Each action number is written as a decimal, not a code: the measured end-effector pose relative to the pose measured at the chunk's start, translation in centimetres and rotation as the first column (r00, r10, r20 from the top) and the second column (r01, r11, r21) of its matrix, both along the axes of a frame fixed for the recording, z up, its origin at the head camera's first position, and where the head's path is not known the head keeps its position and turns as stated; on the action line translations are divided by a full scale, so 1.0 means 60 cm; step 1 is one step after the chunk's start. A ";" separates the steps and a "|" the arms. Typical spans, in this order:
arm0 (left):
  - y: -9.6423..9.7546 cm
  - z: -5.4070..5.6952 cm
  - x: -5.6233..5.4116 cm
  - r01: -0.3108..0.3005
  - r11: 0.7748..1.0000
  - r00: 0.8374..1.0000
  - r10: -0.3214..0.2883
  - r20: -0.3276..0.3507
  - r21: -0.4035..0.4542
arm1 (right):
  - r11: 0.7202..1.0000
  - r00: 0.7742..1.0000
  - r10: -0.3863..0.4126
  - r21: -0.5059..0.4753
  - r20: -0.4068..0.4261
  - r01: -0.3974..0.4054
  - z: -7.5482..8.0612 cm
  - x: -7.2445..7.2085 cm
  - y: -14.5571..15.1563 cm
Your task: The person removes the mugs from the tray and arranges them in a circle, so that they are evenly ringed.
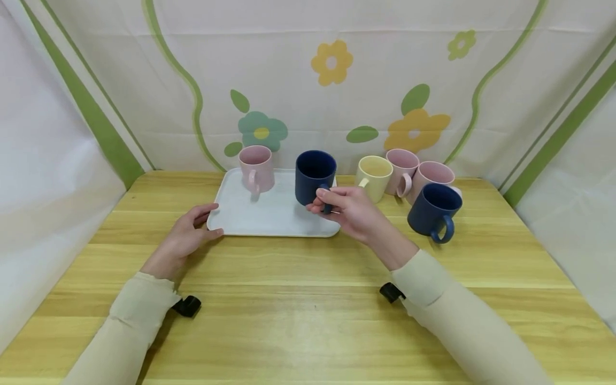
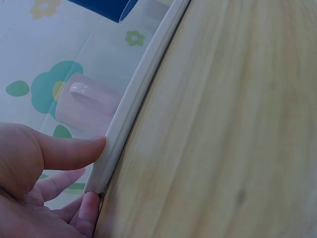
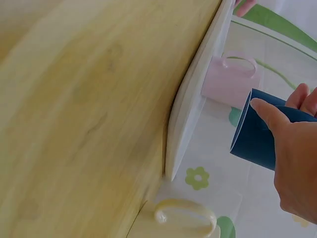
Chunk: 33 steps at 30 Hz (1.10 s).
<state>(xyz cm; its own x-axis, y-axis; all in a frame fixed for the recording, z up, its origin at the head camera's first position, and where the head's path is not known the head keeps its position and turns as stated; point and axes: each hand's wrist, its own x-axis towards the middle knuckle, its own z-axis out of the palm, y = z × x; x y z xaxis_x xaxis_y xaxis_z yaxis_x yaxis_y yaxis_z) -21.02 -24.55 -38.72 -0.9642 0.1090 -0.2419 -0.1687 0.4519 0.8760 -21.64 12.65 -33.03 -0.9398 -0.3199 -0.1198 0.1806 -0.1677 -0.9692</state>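
Observation:
My right hand [image 1: 347,209] holds a dark blue mug [image 1: 313,179] by its handle, thumb on top. In the right wrist view this mug [image 3: 262,134] is upright and raised clear of the white tray [image 1: 269,219]. With thumb and fingers, my left hand [image 1: 189,231] grips the tray's near left corner; in the left wrist view the thumb [image 2: 74,151] lies against the rim. A pink mug [image 1: 263,179] stands at the tray's back left, its handle toward me.
Right of the tray stand a cream mug [image 1: 377,187], a pink mug [image 1: 395,179], another pink mug [image 1: 421,184] and a second dark blue mug [image 1: 428,216], close together. They rest on a wooden table [image 1: 298,321]. A flowered cloth [image 1: 298,96] hangs behind.

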 end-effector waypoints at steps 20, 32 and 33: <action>-0.005 -0.005 -0.002 -0.014 1.000 1.000 0.014 -0.009 0.004 | 0.999 0.999 -0.013 -0.045 -0.051 0.010 -0.007 0.046 0.097; -0.001 -0.001 0.001 0.006 1.000 1.000 -0.006 0.011 0.013 | 1.000 1.000 -0.022 -0.007 -0.022 0.022 -0.016 0.068 0.131; -0.001 -0.001 0.001 0.004 1.000 1.000 -0.005 0.013 0.016 | 1.000 1.000 -0.020 -0.001 -0.021 0.020 -0.017 0.070 0.133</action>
<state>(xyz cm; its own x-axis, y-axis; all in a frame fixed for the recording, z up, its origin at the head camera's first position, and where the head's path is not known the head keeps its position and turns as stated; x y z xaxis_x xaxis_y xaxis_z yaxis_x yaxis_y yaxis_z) -20.93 -24.61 -38.81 -0.9605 0.1172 -0.2524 -0.1779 0.4389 0.8807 -17.42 20.62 -34.03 -0.9483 -0.3014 -0.0993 0.1566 -0.1722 -0.9725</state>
